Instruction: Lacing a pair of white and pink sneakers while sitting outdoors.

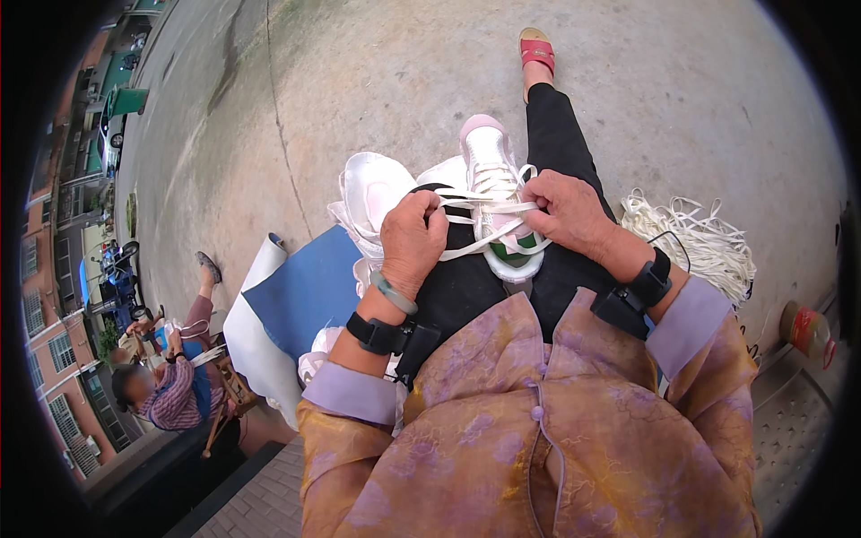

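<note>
In the head view, the left hand and the right hand face each other over the lap, each pinching a flat white fabric shoelace between thumb and fingers. Strands stretch across the gap, and a loose loop hangs just below the grip. Between the two hands, resting on the black trousers, is a white sneaker with a pink rounded toe and a green patch; its toe points away from the wearer, beyond the grip, and the lace crosses its upper.

Just left of the left hand lie white, pale-pink-lined shoes (whether finished or in parts, I cannot tell). Farther left and nearer the body is a flat blue sheet. Right of the right hand sits a tangled heap of white laces. Well apart from the grip, at far left, another person in a patterned purplish top sits.
</note>
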`<move>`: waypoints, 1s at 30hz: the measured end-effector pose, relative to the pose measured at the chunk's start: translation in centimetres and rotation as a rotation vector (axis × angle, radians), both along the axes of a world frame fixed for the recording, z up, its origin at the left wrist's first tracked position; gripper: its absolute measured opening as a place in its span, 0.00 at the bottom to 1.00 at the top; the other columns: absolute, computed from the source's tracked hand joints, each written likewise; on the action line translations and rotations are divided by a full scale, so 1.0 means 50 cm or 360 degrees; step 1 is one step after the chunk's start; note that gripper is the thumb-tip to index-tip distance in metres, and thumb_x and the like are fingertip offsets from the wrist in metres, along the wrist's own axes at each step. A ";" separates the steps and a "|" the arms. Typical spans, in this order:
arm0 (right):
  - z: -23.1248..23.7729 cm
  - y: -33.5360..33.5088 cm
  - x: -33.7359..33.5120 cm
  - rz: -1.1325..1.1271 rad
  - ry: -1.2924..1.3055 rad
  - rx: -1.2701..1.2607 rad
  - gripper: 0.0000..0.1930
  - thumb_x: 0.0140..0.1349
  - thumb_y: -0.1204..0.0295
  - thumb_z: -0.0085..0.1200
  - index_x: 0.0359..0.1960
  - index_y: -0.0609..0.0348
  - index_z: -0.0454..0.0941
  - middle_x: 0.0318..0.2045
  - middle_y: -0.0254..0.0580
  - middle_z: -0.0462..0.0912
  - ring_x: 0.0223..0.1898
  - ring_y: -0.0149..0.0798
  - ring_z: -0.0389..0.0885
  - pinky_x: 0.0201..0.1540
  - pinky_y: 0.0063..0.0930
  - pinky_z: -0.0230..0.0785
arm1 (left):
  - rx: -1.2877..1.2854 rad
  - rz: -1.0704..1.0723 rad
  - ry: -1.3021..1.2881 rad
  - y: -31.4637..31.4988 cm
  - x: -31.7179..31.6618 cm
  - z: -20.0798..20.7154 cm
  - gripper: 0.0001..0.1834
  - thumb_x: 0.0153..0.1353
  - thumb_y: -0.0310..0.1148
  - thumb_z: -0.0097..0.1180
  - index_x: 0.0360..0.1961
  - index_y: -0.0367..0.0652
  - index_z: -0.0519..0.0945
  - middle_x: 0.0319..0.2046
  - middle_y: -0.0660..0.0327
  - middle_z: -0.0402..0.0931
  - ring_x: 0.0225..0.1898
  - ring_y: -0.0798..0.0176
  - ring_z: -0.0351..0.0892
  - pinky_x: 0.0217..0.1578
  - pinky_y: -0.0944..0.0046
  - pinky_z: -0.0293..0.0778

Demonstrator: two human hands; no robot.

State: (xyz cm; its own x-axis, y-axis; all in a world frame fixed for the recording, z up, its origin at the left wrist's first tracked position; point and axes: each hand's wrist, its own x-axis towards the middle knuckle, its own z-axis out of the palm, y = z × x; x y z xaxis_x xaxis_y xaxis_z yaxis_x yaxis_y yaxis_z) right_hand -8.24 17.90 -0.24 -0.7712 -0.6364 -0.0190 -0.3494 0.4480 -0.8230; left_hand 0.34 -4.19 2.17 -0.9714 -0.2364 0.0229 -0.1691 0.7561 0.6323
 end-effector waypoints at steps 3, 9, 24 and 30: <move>-0.008 0.005 -0.009 -0.0039 -0.0069 -0.0057 0.05 0.48 0.73 0.54 0.27 0.61 0.76 0.19 0.38 0.72 0.21 0.32 0.72 0.26 0.24 0.65 | 0.0076 0.0065 0.0013 -0.008 0.009 0.000 0.03 0.48 0.22 0.51 0.25 0.37 0.76 0.19 0.54 0.74 0.23 0.56 0.76 0.26 0.62 0.70; 0.007 0.015 -0.013 -0.0003 -0.0319 0.0102 0.07 0.47 0.70 0.50 0.27 0.60 0.76 0.22 0.45 0.77 0.26 0.45 0.77 0.31 0.35 0.67 | 0.0481 0.0447 -0.0101 -0.078 0.044 -0.002 0.04 0.52 0.23 0.52 0.28 0.35 0.78 0.17 0.64 0.74 0.17 0.73 0.70 0.19 0.70 0.66; -0.002 0.001 0.004 0.0057 -0.0049 -0.0074 0.06 0.52 0.74 0.57 0.29 0.59 0.73 0.26 0.33 0.69 0.25 0.27 0.68 0.28 0.21 0.63 | 0.0915 0.0693 -0.0223 -0.086 0.101 -0.004 0.05 0.57 0.28 0.53 0.29 0.37 0.77 0.21 0.68 0.72 0.16 0.78 0.65 0.18 0.78 0.62; -0.015 0.002 -0.010 0.0046 -0.0408 -0.0069 0.06 0.54 0.74 0.55 0.27 0.61 0.72 0.27 0.33 0.70 0.27 0.26 0.68 0.30 0.21 0.63 | 0.0974 0.0611 -0.0157 -0.098 0.109 -0.027 0.04 0.56 0.26 0.53 0.30 0.36 0.78 0.19 0.68 0.71 0.15 0.78 0.65 0.15 0.77 0.62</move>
